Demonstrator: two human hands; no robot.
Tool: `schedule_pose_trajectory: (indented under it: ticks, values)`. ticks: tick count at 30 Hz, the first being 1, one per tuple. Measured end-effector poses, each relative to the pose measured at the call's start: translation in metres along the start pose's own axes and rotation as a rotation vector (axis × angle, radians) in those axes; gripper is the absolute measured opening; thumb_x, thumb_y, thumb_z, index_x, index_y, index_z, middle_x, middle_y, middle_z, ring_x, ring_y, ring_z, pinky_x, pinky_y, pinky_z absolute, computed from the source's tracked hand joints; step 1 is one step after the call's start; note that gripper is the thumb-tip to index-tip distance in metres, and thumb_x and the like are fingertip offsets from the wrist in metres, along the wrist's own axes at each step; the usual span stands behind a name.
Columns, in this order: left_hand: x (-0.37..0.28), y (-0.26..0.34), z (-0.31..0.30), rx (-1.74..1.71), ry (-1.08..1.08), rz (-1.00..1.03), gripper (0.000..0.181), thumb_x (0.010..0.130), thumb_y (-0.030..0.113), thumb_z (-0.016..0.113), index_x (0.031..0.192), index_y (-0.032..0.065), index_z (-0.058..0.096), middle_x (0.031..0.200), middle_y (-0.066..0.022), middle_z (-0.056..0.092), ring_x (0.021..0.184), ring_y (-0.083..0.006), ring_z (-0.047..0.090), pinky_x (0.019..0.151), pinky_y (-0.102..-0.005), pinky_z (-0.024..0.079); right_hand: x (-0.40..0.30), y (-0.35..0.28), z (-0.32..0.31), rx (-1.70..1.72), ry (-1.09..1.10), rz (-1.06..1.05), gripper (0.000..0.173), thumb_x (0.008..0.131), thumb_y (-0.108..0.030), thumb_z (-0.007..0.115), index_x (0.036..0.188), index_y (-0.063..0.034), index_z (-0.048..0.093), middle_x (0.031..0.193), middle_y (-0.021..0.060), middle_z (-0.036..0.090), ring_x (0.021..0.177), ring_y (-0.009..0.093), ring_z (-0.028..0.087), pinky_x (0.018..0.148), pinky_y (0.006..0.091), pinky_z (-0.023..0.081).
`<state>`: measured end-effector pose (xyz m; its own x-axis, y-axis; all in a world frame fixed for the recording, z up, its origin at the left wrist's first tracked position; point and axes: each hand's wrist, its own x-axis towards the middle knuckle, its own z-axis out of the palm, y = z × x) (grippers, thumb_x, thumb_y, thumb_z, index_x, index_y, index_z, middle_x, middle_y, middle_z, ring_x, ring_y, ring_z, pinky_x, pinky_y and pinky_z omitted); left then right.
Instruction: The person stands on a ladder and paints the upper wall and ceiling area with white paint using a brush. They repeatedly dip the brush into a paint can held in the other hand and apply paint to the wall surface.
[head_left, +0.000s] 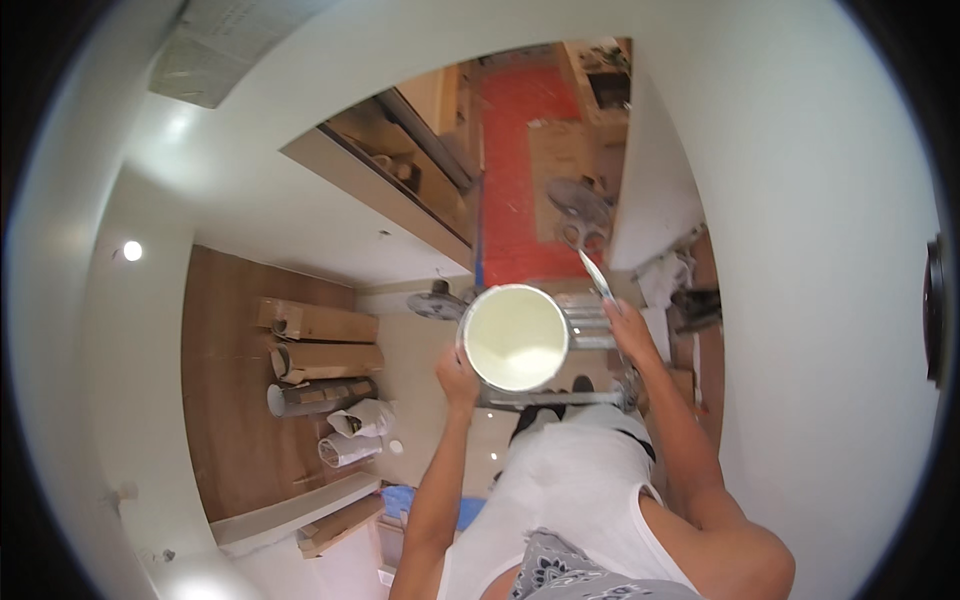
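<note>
A round bucket (516, 337) with a white rim and a pale cream interior is held up in front of my chest. My left hand (456, 375) grips its left side, and part of that hand is hidden behind the bucket. To the right of the bucket, my right hand (630, 330) is closed around a slim tool with a pale, narrow blade (596, 271), perhaps a putty knife. The blade points up and away from me, apart from the bucket. What fills the bucket cannot be made out clearly.
Metal ladder rungs (589, 321) show beneath the bucket. Pedestal fans (435, 304) stand below, one on a red floor covering (517, 105). Cardboard boxes (337, 360) and white sacks (360, 418) lie at the left. A white wall (810, 300) rises close on my right.
</note>
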<state>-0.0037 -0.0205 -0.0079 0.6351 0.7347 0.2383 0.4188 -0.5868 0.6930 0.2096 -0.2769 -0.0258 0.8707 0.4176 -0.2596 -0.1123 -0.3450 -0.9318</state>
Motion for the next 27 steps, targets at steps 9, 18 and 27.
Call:
schedule_pose_trajectory:
  ticks: [9,18,27]
  values:
    - [-0.011,-0.001,-0.001,0.044,0.004,0.013,0.031,0.101,0.026,0.048,0.086,0.0013,0.06,0.084,-0.0246,0.058,0.081,-0.0469,0.057,0.069,-0.0535,0.043,0.011,0.054,0.005,0.159,-0.063,0.094,0.038,0.104,-0.046,0.047,0.091,-0.0141,0.062,0.058,-0.0079,0.039,0.045,0.005,0.033,0.04,0.0248,0.026]
    - [-0.007,0.006,0.003,0.074,-0.03,-0.028,0.038,0.104,0.029,0.046,0.084,-0.0005,0.058,0.083,-0.0245,0.058,0.081,-0.0481,0.057,0.07,-0.0542,0.043,0.01,0.037,-0.006,0.192,-0.104,0.138,0.044,0.104,-0.05,0.045,0.092,-0.0096,0.059,0.059,-0.0053,0.04,0.044,0.007,0.035,0.04,0.0252,0.026]
    - [-0.005,0.005,0.004,0.095,-0.046,-0.034,0.039,0.104,0.031,0.046,0.084,-0.0002,0.058,0.082,-0.0256,0.059,0.08,-0.0488,0.058,0.07,-0.0547,0.044,0.009,0.03,-0.007,0.195,-0.115,0.207,0.043,0.105,-0.049,0.045,0.094,-0.0103,0.058,0.059,-0.0058,0.04,0.044,0.006,0.034,0.039,0.0248,0.026]
